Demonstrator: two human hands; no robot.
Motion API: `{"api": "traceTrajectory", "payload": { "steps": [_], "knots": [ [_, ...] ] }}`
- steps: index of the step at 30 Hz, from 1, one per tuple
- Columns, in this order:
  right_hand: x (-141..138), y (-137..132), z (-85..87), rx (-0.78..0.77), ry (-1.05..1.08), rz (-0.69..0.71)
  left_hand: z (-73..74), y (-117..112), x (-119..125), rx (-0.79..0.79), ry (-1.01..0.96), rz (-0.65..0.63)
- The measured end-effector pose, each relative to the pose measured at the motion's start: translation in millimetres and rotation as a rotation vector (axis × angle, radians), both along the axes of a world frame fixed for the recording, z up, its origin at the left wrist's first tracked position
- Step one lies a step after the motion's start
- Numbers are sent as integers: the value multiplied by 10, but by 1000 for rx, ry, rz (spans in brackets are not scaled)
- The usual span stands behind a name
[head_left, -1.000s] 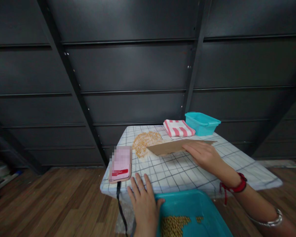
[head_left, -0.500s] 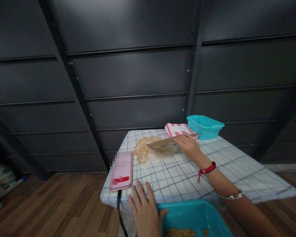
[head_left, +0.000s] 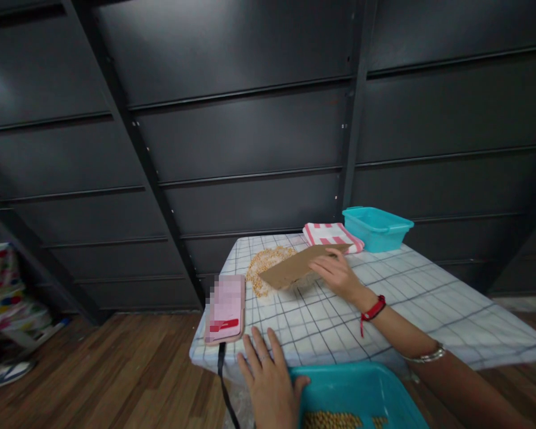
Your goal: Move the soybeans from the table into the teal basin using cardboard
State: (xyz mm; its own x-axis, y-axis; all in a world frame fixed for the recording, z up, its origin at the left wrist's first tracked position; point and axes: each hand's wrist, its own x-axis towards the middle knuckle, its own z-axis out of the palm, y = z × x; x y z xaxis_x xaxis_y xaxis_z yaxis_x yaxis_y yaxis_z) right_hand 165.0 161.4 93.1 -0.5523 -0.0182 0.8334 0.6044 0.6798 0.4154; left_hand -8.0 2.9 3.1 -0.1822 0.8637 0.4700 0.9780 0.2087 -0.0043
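My right hand (head_left: 337,274) grips a flat piece of brown cardboard (head_left: 297,266) by its right part. The cardboard is tilted over a spread of yellow beans mixed with white grains (head_left: 261,268), hiding part of it. Down at the table's near edge, my left hand (head_left: 271,378) lies with fingers stretched out, its thumb over the rim of a teal basin (head_left: 361,372). Inside that basin are yellowish-brown beans (head_left: 333,419).
A pink phone (head_left: 227,308) with a black strap (head_left: 226,381) lies at the table's left edge. Toward the back stand a folded pink-and-white striped cloth (head_left: 326,231) and a turquoise basin (head_left: 377,231). A checked cloth (head_left: 384,316) covers the table; a dark panelled wall (head_left: 250,143) rises behind.
The cardboard has turned from nearly edge-on to showing its broad face, and now covers more of the beans and grains. My left hand stays at the basin rim. The view has shifted slightly.
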Motion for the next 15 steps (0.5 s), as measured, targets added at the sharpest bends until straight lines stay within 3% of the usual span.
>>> {"api": "traceTrajectory", "payload": {
  "steps": [7, 15],
  "knots": [
    [45, 109, 188, -36, 45, -105, 25, 10, -65, -55, -28, -15],
    [-209, 257, 457, -145, -136, -175, 111, -44, -58, -40, -39, -3]
  ]
}}
